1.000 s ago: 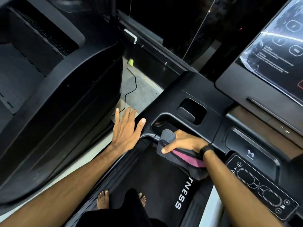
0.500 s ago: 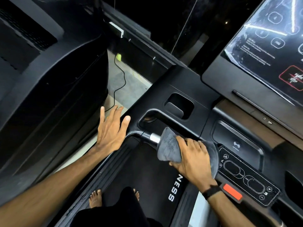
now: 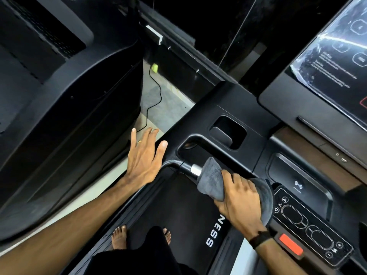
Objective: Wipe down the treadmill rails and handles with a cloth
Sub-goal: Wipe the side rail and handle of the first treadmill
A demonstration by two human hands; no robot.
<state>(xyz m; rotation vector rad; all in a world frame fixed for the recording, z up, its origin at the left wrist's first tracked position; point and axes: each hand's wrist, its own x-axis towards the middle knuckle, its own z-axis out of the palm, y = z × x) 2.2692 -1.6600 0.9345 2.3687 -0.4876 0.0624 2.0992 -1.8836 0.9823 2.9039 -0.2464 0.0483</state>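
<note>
Head view: a person stands barefoot on the treadmill belt.
Right hand: fingers curled round the grey plush cloth, wrapped over the black front handlebar with its silver sensor band.
Left hand: flat, fingers straight, at the console's left edge.
Technique: keep the cloth fully encircling the bar, slide along its length, twisting.
Writing: white "NESS" on the belt cover; touchscreen text too small to read.
</note>
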